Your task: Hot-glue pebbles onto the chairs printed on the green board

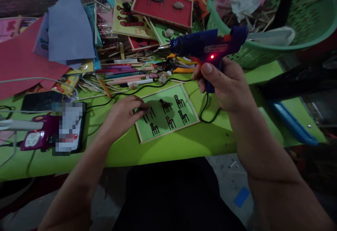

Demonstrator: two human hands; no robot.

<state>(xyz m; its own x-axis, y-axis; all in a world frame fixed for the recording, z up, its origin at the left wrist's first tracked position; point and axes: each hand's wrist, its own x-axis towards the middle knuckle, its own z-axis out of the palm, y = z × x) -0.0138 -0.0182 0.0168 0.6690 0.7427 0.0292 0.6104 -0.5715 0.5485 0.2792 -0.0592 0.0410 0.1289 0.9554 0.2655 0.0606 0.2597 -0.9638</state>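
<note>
My right hand (228, 83) is wrapped around the handle of a dark blue hot glue gun (195, 43), raised above the table with its nozzle toward the left and a red light glowing. A green card (163, 111) framed with thin wooden sticks lies flat below it, bearing several dark chair-like drawings. At the card's left side, my left hand (129, 113) has its fingers closed together over one drawing. Those fingers hide whatever they pinch or press there. A black cord (207, 115) hangs from the glue gun and loops on the table.
Pens (126, 74), sticks and small stones crowd the table behind the card. Finished-looking framed cards (168, 4) pile up at the back. A green basket (252, 53) stands at back right. A phone (81, 129) and a purple plug-like device (39, 132) lie at left, among cables.
</note>
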